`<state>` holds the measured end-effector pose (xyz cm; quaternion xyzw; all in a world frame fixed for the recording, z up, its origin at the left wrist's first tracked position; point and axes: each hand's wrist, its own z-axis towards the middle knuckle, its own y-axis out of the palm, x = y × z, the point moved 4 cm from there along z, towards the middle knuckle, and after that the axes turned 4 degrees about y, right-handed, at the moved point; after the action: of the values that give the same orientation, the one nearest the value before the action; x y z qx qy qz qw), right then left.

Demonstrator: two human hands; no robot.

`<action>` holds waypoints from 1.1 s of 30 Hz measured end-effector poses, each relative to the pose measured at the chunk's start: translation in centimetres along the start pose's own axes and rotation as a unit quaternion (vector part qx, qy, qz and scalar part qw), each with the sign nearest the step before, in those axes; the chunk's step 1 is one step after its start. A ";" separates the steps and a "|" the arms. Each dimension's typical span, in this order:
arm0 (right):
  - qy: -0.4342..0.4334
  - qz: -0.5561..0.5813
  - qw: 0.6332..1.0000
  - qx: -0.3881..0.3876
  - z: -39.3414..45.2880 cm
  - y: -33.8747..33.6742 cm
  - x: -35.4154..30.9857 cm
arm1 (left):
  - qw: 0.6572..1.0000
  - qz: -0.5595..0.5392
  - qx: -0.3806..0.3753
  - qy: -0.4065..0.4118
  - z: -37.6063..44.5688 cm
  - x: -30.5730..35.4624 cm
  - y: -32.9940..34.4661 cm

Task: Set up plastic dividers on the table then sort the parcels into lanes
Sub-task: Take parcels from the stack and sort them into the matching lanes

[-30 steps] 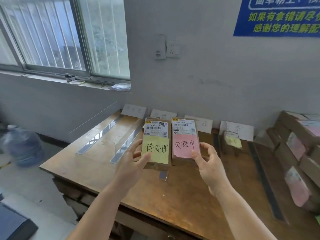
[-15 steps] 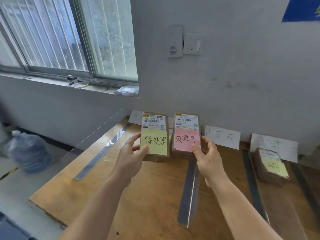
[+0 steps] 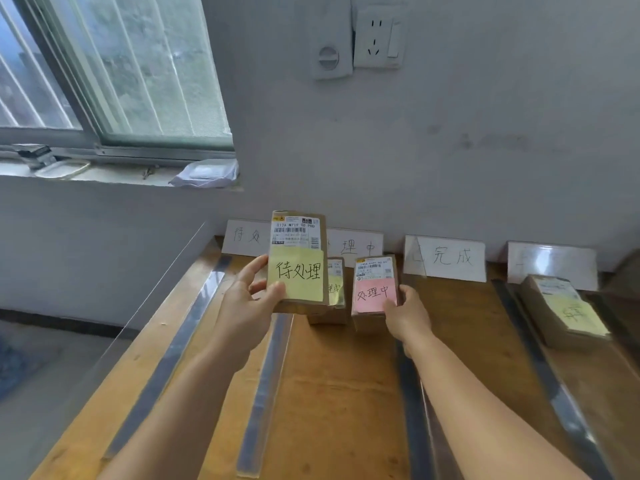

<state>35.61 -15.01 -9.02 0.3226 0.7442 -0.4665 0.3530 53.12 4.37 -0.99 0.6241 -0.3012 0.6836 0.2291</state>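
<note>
Sorting by label: left hand grips the brown yellow-noted parcel aloft, right hand grips the brown pink-noted parcel low in its matching counter lane.

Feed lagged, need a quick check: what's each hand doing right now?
Left hand: grip closed on the yellow-note parcel, held up.
Right hand: grip closed on the pink-note parcel, low in the second lane.

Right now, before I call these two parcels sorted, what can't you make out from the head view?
- White lane card at far left: its last character is hidden by the brown parcel with the yellow note gripped in the left hand.
- Brown parcel standing behind it: mostly covered, note only partly readable.
- Rightmost white card: writing lost in divider glare.
- Pink-note brown parcel in the right hand: whether its base touches the table is unclear.
</note>
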 end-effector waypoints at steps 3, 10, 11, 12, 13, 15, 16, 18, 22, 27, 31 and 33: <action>0.033 -0.011 0.999 -0.003 1.6 1.5 0.6 | 1.000 0.000 -0.016 -0.011 2.1 -1.1 -1.2; 0.059 -0.046 0.997 0.007 3.6 3.1 0.6 | 0.999 -0.001 -0.040 -0.032 4.6 -3.0 -2.3; 0.063 -0.051 0.997 0.009 3.6 3.2 0.5 | 0.999 -0.002 -0.042 -0.034 4.7 -3.2 -2.5; 0.064 -0.055 0.996 0.011 3.6 3.3 0.2 | 0.998 -0.003 -0.042 -0.037 4.9 -3.4 -2.6; 0.061 -0.064 0.996 0.013 3.4 3.3 -0.2 | 0.998 -0.006 -0.041 -0.040 5.0 -3.5 -2.9; 0.030 -0.092 0.995 0.029 2.5 3.1 -1.9 | 0.998 -0.012 -0.037 -0.046 5.3 -3.6 -3.4; -0.003 -0.098 0.994 0.037 1.8 3.1 -3.1 | 0.998 -0.015 -0.034 -0.047 5.4 -3.7 -3.7; -0.085 -0.082 0.993 0.030 0.0 3.7 -6.0 | 0.998 -0.017 -0.028 -0.051 5.8 -3.8 -4.3; -0.201 -0.061 0.975 -0.068 -5.2 8.1 -11.4 | 0.998 -0.021 -0.024 -0.059 6.5 -4.0 -5.9; -0.243 -0.094 0.950 -0.175 -9.1 15.9 -14.0 | 0.994 -0.011 0.010 -0.108 7.7 -5.3 -9.3; -0.198 -0.135 0.954 -0.178 -8.5 20.6 -14.0 | 0.986 0.054 0.028 -0.154 9.5 -7.8 -11.8; -0.172 -0.146 0.957 -0.181 -7.8 22.6 -13.6 | 0.982 0.083 0.032 -0.166 10.5 -9.2 -12.2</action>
<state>59.57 -1.81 -5.90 0.0558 0.7834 -0.4186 0.4560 70.09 6.33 -8.12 0.7091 -0.3634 0.5962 0.0982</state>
